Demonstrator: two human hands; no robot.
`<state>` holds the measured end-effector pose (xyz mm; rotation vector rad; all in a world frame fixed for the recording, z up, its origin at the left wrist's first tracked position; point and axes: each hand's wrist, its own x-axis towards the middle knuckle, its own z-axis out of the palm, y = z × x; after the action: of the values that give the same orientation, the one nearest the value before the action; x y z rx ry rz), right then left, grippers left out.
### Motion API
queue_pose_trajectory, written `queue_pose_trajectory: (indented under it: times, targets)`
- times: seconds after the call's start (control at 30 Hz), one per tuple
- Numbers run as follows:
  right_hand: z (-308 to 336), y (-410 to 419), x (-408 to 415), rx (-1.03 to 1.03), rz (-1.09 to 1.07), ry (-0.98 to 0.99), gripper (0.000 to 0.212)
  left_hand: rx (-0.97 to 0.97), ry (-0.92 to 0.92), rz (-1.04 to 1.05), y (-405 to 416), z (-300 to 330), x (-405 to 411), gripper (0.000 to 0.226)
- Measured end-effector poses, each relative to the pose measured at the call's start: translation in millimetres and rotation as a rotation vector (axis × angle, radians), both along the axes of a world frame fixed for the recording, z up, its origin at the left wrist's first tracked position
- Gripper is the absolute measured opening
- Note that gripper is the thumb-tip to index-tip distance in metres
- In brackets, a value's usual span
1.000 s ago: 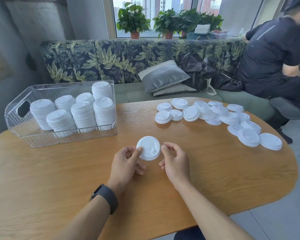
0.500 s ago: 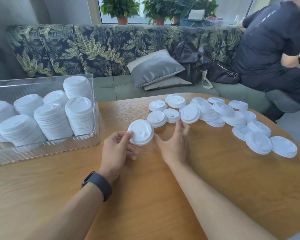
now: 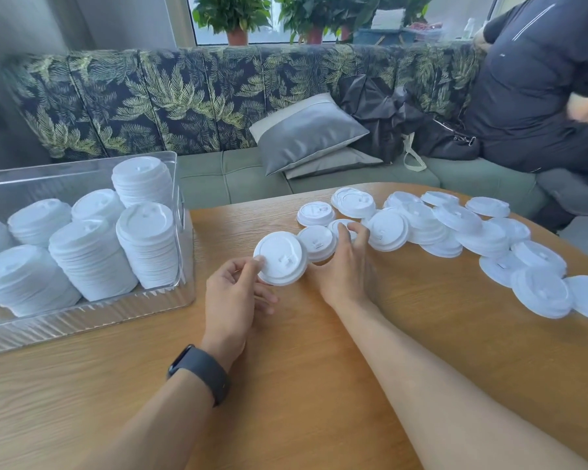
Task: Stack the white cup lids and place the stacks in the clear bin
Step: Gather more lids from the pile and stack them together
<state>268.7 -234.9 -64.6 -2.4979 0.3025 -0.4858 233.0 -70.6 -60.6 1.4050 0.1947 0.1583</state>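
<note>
My left hand [image 3: 233, 293] pinches a white cup lid [image 3: 280, 257] by its near edge, just above the wooden table [image 3: 319, 385]. My right hand [image 3: 345, 262] reaches among the loose lids; its fingers curl round a small lid [image 3: 342, 227] lying beside another lid [image 3: 317, 242]. Several more loose white lids [image 3: 455, 232] are scattered across the table's far right. The clear bin [image 3: 92, 320] stands at the left, holding several tall stacks of lids [image 3: 146, 239].
A sofa with a leaf-patterned back [image 3: 184, 100] and grey cushions [image 3: 309, 134] runs behind the table. A person in dark clothes [image 3: 537, 86] sits at the far right beside a black bag [image 3: 387, 117]. Potted plants [image 3: 233, 15] line the window sill.
My right hand has let go of the held lid and reached forward to the loose lids, closing on a small one. My left hand has carried its lid forward. The view has moved closer to the table.
</note>
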Motion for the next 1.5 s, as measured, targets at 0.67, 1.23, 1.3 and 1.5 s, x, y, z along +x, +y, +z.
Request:
queue_pose_trajectory:
  times: [0.67, 1.23, 1.3, 1.5]
  targets:
    - [-5, 1, -65, 0.334, 0.254, -0.148, 0.069, -0.017, -0.007, 0.046, 4, 5, -45, 0.014]
    - [-2, 27, -203, 0.327, 0.359, -0.053, 0.066, 0.114, 0.062, -0.076, 28, 9, -163, 0.027]
    - [-1, 30, -214, 0.309, 0.365, -0.043, 0.067, 0.116, 0.071, -0.086, 31, 10, -171, 0.028]
    - [2, 34, -230, 0.333, 0.391, -0.028, 0.071, 0.088, 0.09, -0.09, 35, 11, -186, 0.029]
